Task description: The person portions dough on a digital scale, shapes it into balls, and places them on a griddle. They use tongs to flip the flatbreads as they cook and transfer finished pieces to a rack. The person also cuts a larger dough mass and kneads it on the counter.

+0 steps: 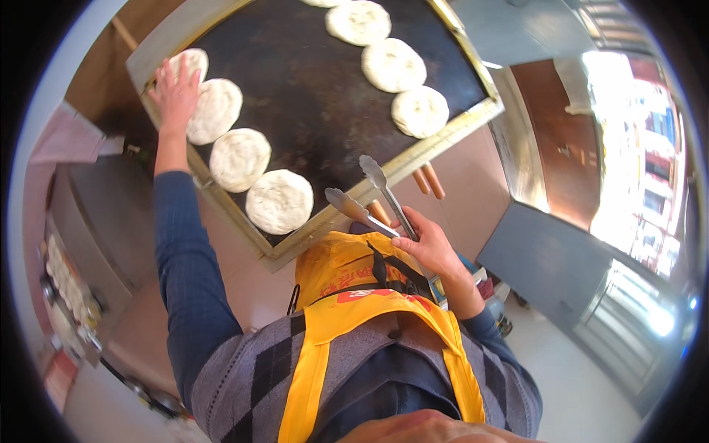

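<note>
My left hand [177,91] lies flat, fingers spread, over a round of pale dough [191,60] at the griddle's left edge, covering part of it. From there a row of similar dough rounds runs towards me: one beside my wrist [217,111], another further down [241,160], and one at the near corner [279,201]. All rest on the dark flat griddle [310,105]. In my right hand [426,238] is a pair of metal tongs [385,196], their scalloped tips apart and reaching over the griddle's near rim. Nothing is between the tips.
Several more dough rounds [394,65] line the griddle's right side. A raised metal rim [443,130] borders the plate. Wooden handles [427,178] stick out below the near edge. Grey cabinet panels [545,238] stand to the right, and a yellow apron [338,260] covers my front.
</note>
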### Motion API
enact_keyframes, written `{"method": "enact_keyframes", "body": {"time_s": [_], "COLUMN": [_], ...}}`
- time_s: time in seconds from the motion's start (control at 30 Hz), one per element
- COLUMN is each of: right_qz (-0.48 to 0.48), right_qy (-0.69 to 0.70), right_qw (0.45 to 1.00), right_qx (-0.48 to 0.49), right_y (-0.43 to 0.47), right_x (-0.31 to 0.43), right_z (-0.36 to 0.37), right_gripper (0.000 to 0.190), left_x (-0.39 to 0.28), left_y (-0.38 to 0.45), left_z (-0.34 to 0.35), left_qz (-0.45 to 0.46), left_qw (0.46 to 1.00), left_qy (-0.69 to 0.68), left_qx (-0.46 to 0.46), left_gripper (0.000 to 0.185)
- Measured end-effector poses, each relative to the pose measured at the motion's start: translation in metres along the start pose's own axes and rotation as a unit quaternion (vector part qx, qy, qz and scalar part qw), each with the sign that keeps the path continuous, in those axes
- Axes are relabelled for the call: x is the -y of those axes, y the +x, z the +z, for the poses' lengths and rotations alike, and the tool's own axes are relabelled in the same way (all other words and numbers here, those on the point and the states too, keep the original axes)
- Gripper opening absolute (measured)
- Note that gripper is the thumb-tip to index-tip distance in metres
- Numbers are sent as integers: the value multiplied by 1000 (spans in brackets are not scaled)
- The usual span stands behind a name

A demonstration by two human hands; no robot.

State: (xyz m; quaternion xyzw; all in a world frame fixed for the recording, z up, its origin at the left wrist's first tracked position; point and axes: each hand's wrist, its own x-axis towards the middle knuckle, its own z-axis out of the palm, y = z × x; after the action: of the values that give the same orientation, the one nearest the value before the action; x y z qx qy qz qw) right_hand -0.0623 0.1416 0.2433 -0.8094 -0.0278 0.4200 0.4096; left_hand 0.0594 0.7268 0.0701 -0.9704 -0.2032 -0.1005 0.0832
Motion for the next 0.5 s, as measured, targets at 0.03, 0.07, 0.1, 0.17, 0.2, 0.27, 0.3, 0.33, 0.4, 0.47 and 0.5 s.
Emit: {"method": "enact_keyframes", "body": {"time_s": [0.03,0.07,0.1,0.17,0.2,0.27,0.3,0.33,0.4,0.47,0.5], "right_qz": [-4,-3,-8,-13,-17,-20,-21,-20,-24,-40,-17], "right_qy": [-14,3,17,73,112,161,166,167,164,161,153], "right_qw": [1000,1000,1000,997,993,985,984,984,984,979,980], "right_qx": [8,2,1,-22,-37,-54,-54,-50,-72,-121,-124], "right_y": [0,-3,-4,-10,-12,-19,-22,-26,-37,-55,-60], "right_x": [-6,-14,-21,-45,-61,-89,-101,-112,-135,-161,-179], "right_z": [-10,-20,-33,-57,-68,-94,-111,-130,-165,-196,-212], "right_gripper": [67,68,69,71,72,73,73,73,64,45,52], "left_x": [-19,-52,-88,-191,-234,-314,-347,-372,-412,-440,-448], "left_y": [-7,-15,-26,-61,-79,-106,-113,-116,-118,-116,-112], "left_z": [-17,-26,-40,-112,-125,-128,-129,-121,-105,-104,-108], "left_qz": [2,70,132,268,330,395,419,429,436,410,401], "left_qw": [997,981,952,922,897,861,846,846,860,876,885], "left_qy": [-49,-152,-249,-267,-289,-321,-330,-315,-263,-248,-228], "left_qx": [-63,-94,-125,-77,-51,1,22,21,25,53,60], "left_gripper": [64,65,65,64,65,67,68,69,72,72,72]}}
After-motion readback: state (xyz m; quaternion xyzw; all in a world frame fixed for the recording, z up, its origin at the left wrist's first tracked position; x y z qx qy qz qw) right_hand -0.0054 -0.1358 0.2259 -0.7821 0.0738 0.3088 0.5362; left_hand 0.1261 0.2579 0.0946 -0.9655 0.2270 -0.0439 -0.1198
